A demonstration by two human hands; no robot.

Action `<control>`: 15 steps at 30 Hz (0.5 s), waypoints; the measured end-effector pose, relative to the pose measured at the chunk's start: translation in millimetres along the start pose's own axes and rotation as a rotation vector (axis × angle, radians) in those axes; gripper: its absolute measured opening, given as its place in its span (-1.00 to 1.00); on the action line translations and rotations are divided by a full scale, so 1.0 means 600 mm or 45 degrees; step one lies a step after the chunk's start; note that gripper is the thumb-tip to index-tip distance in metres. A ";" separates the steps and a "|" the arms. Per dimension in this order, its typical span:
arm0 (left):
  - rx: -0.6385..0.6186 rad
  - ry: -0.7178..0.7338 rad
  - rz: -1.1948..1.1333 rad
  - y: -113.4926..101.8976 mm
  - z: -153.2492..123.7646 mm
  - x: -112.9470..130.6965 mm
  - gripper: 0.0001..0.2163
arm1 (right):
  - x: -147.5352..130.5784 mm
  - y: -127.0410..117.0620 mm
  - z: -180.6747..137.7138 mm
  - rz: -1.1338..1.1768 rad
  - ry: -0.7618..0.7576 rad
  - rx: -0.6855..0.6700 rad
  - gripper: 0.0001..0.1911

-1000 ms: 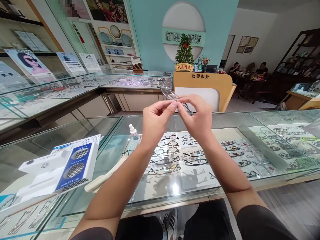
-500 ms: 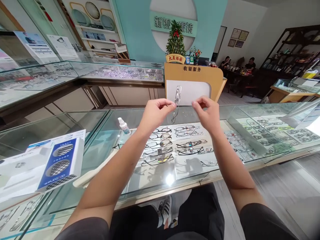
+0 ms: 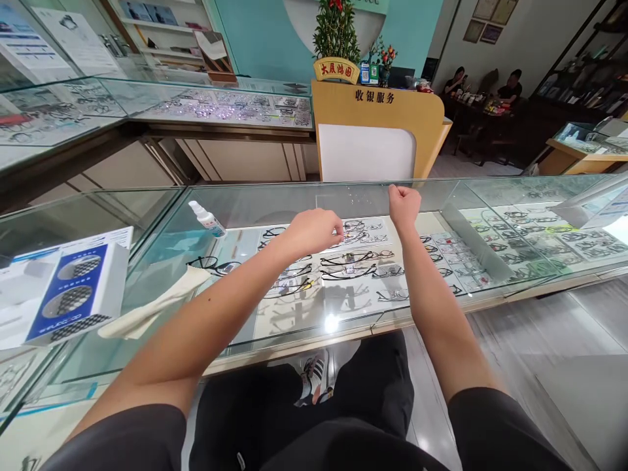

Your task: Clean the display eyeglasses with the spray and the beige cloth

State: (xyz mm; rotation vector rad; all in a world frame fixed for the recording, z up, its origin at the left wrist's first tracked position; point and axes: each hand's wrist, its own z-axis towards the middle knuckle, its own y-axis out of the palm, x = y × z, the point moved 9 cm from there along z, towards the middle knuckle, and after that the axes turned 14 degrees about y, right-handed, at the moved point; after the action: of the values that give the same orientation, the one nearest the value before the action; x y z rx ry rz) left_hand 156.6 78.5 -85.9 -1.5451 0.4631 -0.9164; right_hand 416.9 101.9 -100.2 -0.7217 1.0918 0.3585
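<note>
Fingers (image 3: 338, 226) of your left hand (image 3: 314, 230): bent, tips toward the right, back of the hand uppermost. Grip gap hidden by the hand; cannot tell whether a pair is pinched there. Your right hand (image 3: 405, 206): curled into a loose fist near the far edge of the counter, well apart from the left; nothing seen protruding from it.

Nearest eyewear: thin-framed glasses (image 3: 357, 226), in view just beside your left fingertips, seemingly among the pairs laid out under the glass. Dark-framed glasses (image 3: 348, 260) lie in rows nearer you, between your forearms.

Surface: glass display counter (image 3: 279, 203), both your hands above it. To your left, a white spray bottle (image 3: 208, 219) appears tilted in this view; nearer you, a cream cloth (image 3: 152, 304), with black glasses (image 3: 214, 264) by its far end. Farther left, a blue-and-white box (image 3: 73, 294).
</note>
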 end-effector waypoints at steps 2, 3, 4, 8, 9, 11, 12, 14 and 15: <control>-0.149 -0.034 0.044 0.028 0.017 0.008 -0.80 | 0.000 0.002 -0.002 0.017 -0.004 -0.012 -0.42; -0.186 -0.044 0.063 0.038 0.024 0.011 -0.79 | 0.000 0.002 -0.002 0.036 -0.006 -0.018 -0.42; -0.208 -0.054 0.083 0.046 0.031 0.011 -0.77 | 0.000 0.002 -0.002 0.057 -0.009 -0.025 -0.41; -0.256 -0.077 0.134 0.074 0.050 0.000 -0.74 | -0.001 0.004 -0.004 0.117 -0.010 -0.065 -0.41; -0.257 -0.081 0.138 0.079 0.053 -0.004 -0.74 | -0.002 0.007 -0.005 0.126 -0.012 -0.087 -0.41; -0.250 -0.095 0.136 0.085 0.057 -0.013 -0.75 | -0.005 0.013 -0.008 0.148 -0.022 -0.132 -0.42; -0.245 -0.106 0.128 0.087 0.058 -0.017 -0.76 | -0.007 0.015 -0.011 0.157 -0.032 -0.146 -0.42; -0.240 -0.128 0.102 0.091 0.060 -0.022 -0.77 | -0.012 0.017 -0.014 0.158 -0.049 -0.147 -0.42; -0.238 -0.134 0.087 0.093 0.060 -0.023 -0.78 | -0.014 0.017 -0.016 0.146 -0.055 -0.139 -0.43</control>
State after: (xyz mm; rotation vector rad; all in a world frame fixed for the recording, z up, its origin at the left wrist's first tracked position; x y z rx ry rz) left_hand 187.3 100.7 -142.4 -1.7269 0.5351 -0.7518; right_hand 400.8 103.5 -98.9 -0.7464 1.0811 0.5328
